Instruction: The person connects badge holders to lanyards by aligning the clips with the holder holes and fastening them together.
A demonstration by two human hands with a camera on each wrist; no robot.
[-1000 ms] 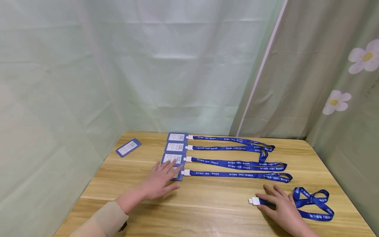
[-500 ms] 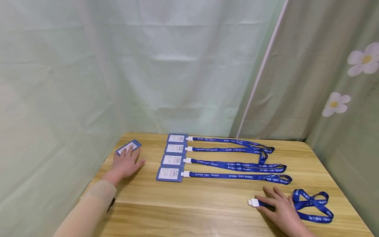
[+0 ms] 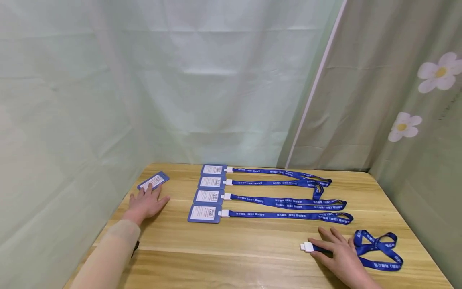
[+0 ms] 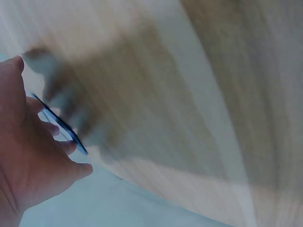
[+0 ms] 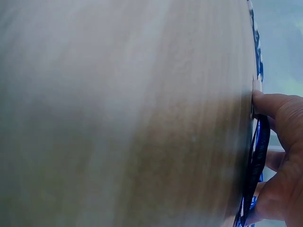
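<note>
My left hand (image 3: 145,204) is at the table's far left, fingers spread and fairly straight. Its fingertips touch the near edge of a loose blue badge holder (image 3: 155,180) with a white card, seen edge-on as a thin blue holder (image 4: 61,126) in the left wrist view. At the near right, my right hand (image 3: 341,255) pinches a blue lanyard between thumb and index finger, just behind its white plastic clip (image 3: 306,247). The rest of this lanyard (image 3: 384,249) lies looped beyond the hand, and its strap (image 5: 259,151) shows under the palm in the right wrist view.
Several blue badge holders (image 3: 203,213) lie in a column mid-table, each joined by a white clip to a blue lanyard (image 3: 270,215) stretched rightward. Pale green curtains (image 3: 216,80) surround the wooden table (image 3: 216,257). White flowers (image 3: 405,126) mark the right curtain.
My left hand has left the nearest badge holder of the column and moved left to the loose one, where its fingertips have slid back to the near edge. The right hand stays put.
</note>
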